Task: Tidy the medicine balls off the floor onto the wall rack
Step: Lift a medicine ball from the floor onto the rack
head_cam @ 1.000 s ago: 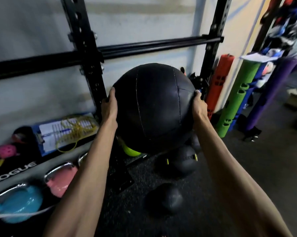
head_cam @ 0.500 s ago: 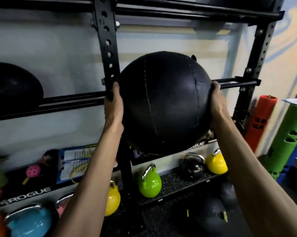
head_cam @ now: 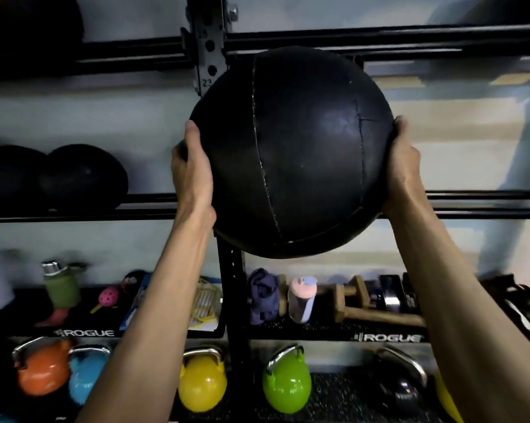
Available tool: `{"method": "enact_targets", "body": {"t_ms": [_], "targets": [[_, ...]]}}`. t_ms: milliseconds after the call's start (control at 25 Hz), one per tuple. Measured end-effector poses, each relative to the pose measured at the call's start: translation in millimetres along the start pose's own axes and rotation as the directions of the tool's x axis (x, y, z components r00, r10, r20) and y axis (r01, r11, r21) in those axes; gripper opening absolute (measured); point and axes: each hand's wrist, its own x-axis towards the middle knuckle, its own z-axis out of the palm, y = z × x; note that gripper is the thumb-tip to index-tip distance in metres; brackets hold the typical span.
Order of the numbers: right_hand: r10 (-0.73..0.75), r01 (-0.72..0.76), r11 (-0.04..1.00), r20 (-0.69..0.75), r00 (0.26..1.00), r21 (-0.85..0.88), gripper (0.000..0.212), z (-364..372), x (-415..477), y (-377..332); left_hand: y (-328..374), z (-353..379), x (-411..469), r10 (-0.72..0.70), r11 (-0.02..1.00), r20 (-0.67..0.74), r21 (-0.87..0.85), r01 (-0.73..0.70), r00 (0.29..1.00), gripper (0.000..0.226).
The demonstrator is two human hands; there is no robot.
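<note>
The big black stitched-leather medicine ball (head_cam: 291, 151) has risen since a moment ago, from level with the rack's middle rails (head_cam: 483, 203) to just under the upper rails (head_cam: 379, 38).

It is held in the air in front of the black perforated steel upright (head_cam: 207, 41), resting on neither shelf. The left hand (head_cam: 192, 175) is clamped on its left side with the thumb up the near face, and the right hand (head_cam: 402, 169) is clamped on its right side, both arms reaching up. Further left, two other dark balls (head_cam: 83, 175) sit on the middle rails. Along the bottom stands a row of kettlebells: orange (head_cam: 42, 374), blue (head_cam: 85, 377), yellow (head_cam: 202, 389) and green (head_cam: 286, 389).
</note>
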Motion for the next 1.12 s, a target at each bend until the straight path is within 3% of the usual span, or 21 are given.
{"method": "enact_targets", "body": {"t_ms": [160,320,480,680,800,960,1000,1120], "targets": [[-0.058,0.055,0.998,0.076,0.995,0.034,0.067,5,51,-6,-8,35,15,0.061,0.998,-0.098,-0.007,-0.062,0.993,0.070],[-0.055,0.053,0.998,0.081,0.995,0.023,0.077,11,88,16,-36,58,30,0.048,0.999,-0.153,-0.002,-0.049,0.987,0.063],[-0.110,0.110,0.994,0.118,0.987,0.003,0.070,20,110,33,-38,73,59,0.048,0.998,-0.249,-0.019,-0.054,0.967,0.050],[-0.285,0.271,0.950,0.072,0.956,0.156,0.056,28,116,60,-37,85,66,0.237,0.970,-0.307,0.020,-0.243,0.922,0.021],[-0.255,0.247,0.959,0.045,0.966,0.138,0.060,27,130,68,-49,87,67,0.453,0.892,-0.164,0.092,-0.443,0.876,0.030],[-0.145,0.141,0.983,0.032,0.989,0.115,0.064,30,154,65,-72,92,74,0.662,0.622,0.224,0.368,-0.691,0.715,0.051],[-0.141,0.138,0.985,0.029,0.990,0.108,0.061,31,157,63,-73,95,78,0.667,0.586,0.249,0.406,-0.701,0.702,0.054],[-0.255,0.256,0.963,-0.029,0.967,0.085,0.047,35,151,67,-70,100,91,0.633,0.612,0.233,0.434,-0.661,0.738,0.056]]}}
